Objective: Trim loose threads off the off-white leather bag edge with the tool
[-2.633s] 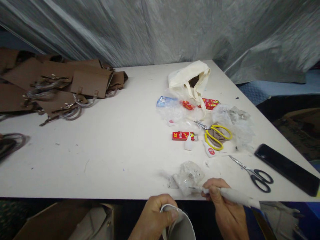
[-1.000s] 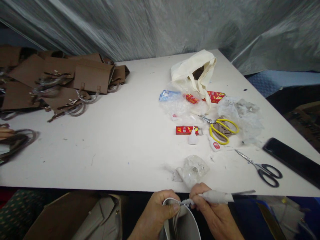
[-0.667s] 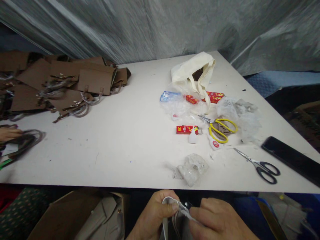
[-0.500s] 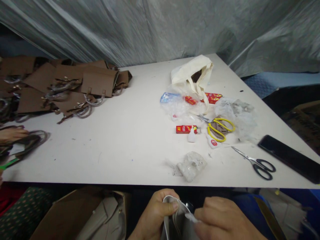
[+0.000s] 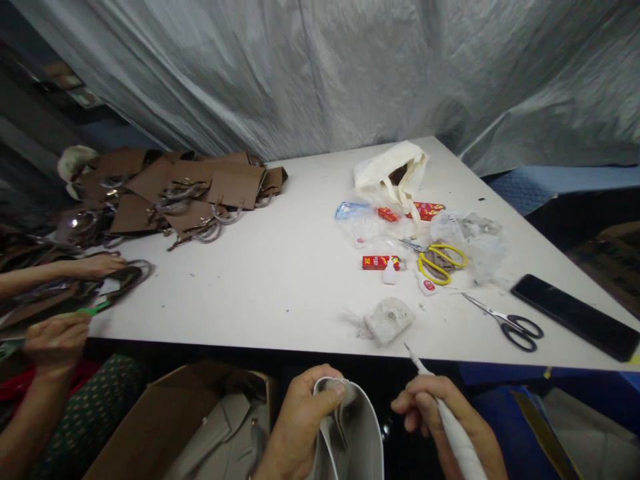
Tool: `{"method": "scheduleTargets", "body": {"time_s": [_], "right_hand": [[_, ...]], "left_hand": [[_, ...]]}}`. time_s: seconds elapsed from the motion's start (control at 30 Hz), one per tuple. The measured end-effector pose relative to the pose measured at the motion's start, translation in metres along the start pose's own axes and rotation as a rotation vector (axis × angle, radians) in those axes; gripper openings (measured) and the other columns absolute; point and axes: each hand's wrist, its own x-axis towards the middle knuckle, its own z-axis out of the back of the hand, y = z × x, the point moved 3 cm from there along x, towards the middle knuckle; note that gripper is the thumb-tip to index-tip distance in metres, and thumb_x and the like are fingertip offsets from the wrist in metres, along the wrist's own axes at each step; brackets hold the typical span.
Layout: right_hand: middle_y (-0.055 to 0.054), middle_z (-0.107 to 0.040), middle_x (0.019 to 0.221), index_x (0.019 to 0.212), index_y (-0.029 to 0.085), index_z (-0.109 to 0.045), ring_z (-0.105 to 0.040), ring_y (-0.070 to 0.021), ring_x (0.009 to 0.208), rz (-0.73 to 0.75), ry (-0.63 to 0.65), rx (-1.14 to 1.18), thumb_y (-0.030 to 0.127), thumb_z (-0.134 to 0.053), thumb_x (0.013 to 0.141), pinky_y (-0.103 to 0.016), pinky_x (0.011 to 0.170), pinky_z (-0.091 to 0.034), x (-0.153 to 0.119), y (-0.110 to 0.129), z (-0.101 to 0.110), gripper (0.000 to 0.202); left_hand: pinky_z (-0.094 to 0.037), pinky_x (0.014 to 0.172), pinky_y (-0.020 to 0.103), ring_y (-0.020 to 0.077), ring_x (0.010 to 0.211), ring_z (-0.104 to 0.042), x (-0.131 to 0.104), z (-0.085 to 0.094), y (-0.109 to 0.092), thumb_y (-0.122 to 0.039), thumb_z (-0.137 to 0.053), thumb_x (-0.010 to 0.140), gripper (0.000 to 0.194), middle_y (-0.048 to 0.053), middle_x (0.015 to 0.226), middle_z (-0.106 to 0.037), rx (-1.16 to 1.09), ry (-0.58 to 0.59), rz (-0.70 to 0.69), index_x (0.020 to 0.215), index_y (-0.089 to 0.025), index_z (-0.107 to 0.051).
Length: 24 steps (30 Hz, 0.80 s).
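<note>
My left hand (image 5: pixel 296 423) pinches the rim of a pale grey bag (image 5: pixel 367 420), thumb inside and fingers outside. The bag's mouth faces up, in front of the table's near edge. In my right hand (image 5: pixel 435 400) is a slim white tool (image 5: pixel 457 437) with a thin pointed tip, apart from the bag. Its thick shaft looks wrapped in white; its exact kind I cannot tell. Just beyond that tip, a crumpled clear plastic packet (image 5: pixel 389 321) lies on the table (image 5: pixel 240 293).
Black-handled scissors (image 5: pixel 520 330), a black phone (image 5: pixel 575 313), yellow-handled scissors (image 5: pixel 440 260), a red box (image 5: pixel 380 262) and a cream cloth bag (image 5: pixel 383 167) lie to the right. Brown handbags (image 5: pixel 235 183) pile up at left, near a co-worker's hands (image 5: pixel 57 340). Below is a carton (image 5: pixel 145 427).
My right hand has moved away from the bag's rim to the right, and the white tool now shows, tip up. The bag's mouth gapes wider. The view has swung left, showing more of the co-worker's arms.
</note>
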Motion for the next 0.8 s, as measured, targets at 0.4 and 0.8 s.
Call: {"method": "scheduleTargets", "body": {"time_s": [0.4, 0.8], "right_hand": [[0.000, -0.072, 0.069, 0.089, 0.025, -0.070, -0.070, -0.0154, 0.057, 0.086, 0.098, -0.202, 0.047, -0.062, 0.100, -0.017, 0.050, -0.053, -0.002, 0.033, -0.015, 0.027], [-0.005, -0.076, 0.122, 0.137, 0.030, -0.057, -0.077, -0.0191, 0.100, 0.485, 0.504, -0.191, 0.020, -0.063, 0.101, -0.023, 0.086, -0.060, -0.034, 0.035, -0.058, 0.037]], "left_hand": [[-0.060, 0.063, 0.028, 0.0194, 0.065, -0.072, -0.090, 0.124, -0.046, -0.031, -0.092, 0.063, 0.041, 0.000, 0.077, -0.078, -0.226, -0.664, -0.339, 0.096, -0.016, -0.073], [-0.058, 0.066, 0.020, 0.0156, 0.073, -0.072, -0.126, 0.130, -0.013, -0.027, -0.082, 0.074, 0.022, -0.002, 0.081, -0.079, -0.250, -0.989, -0.409, 0.093, -0.018, -0.075]]}}
